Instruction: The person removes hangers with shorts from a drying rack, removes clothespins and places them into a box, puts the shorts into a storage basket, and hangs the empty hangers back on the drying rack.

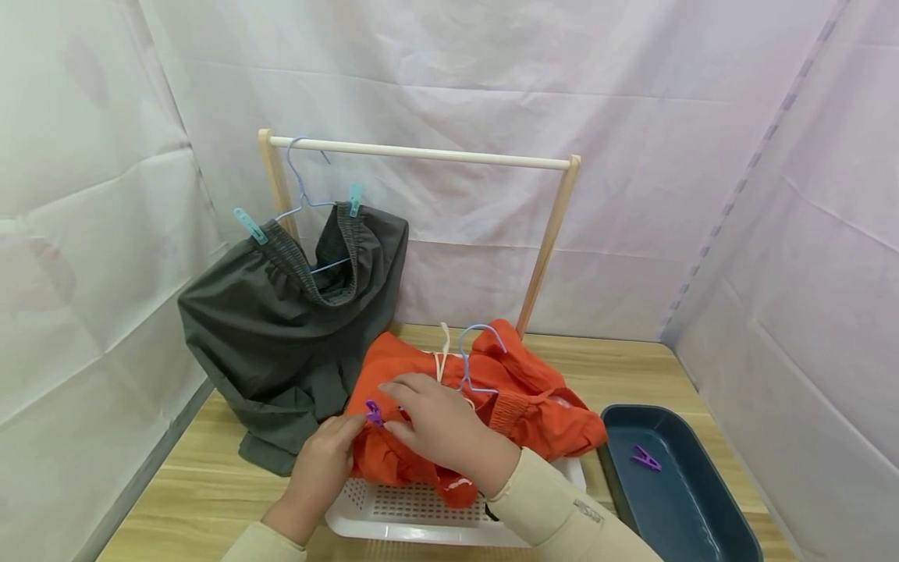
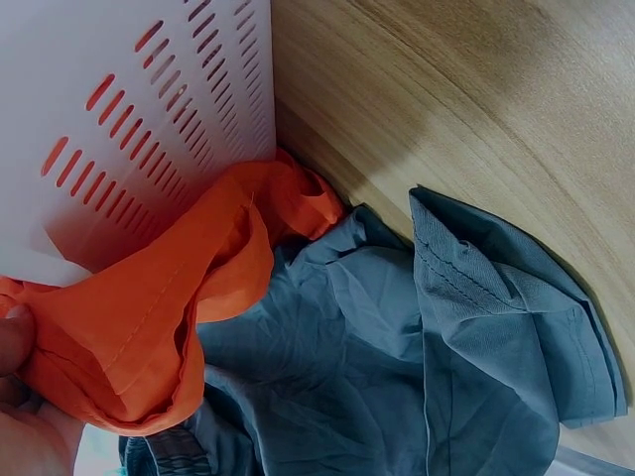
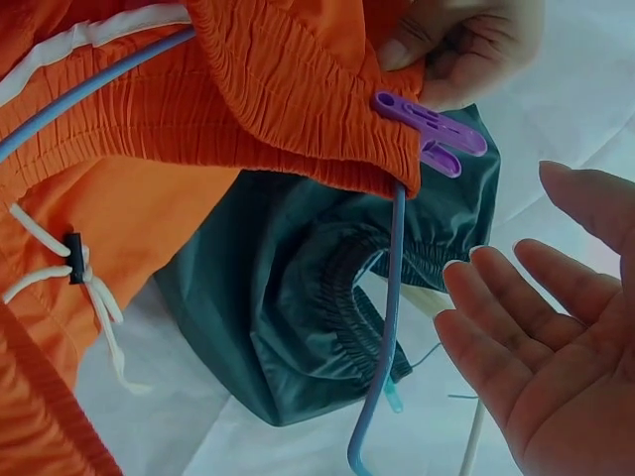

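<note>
The orange garment is spread across the centre of the frame, over the white basket, and its edge is lifted toward the hands. Its waistband is laid along a blue hanger, and one corner is gripped by a purple clip, presumably so that the slack cloth is secured to the wire; whether the wire itself is bitten by the clip cannot quite be made out. Beside the clip, the cloth is pinched between thumb and fingers by the left hand, probably to steady that corner. Nothing is held by the right hand, whose fingers are loosely spread near the clip.

The waistband is gathered into tight elastic ribs, while the legs are smooth and softly creased. A white drawcord is threaded through a small black stopper. The basket is moulded in plastic and pierced with rows of slots.

At the left of the frame, a dark grey garment is hung from the rack, its waistband fastened by two pale teal clips, likely against slipping; its lower folds are rested on the wood-grained table. At the lower right, a spare purple clip is contained in a deep blue tray with rounded corners, set within easy reach.
</note>
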